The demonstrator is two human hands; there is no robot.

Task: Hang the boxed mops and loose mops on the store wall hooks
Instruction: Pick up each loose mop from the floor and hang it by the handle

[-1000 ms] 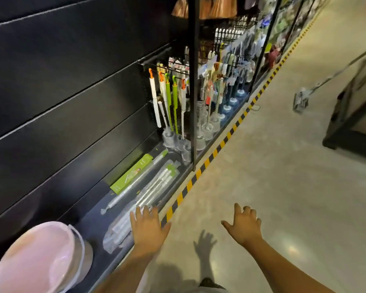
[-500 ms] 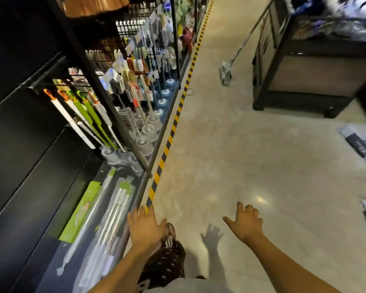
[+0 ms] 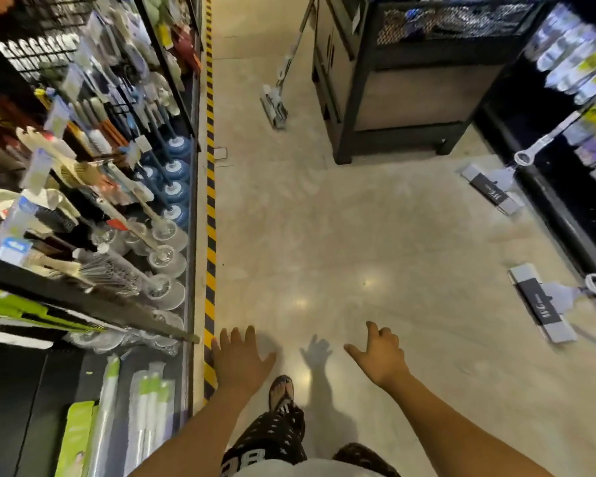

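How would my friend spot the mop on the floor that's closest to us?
Look along the dark shelf unit on the aisle's right side. Two flat mops with grey heads and black labels rest on the floor beside it. Yours is the nearer mop, lowest in the picture, not the farther mop.

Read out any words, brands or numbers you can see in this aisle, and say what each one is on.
Nothing reads cleanly.
Near mop head, dark band: white lettering, too blurred.
Far mop head, dark band: the same, blurred.
Hanging tags: too small.
Green box: print unreadable.
Trousers: white marks, perhaps "88", uncertain.
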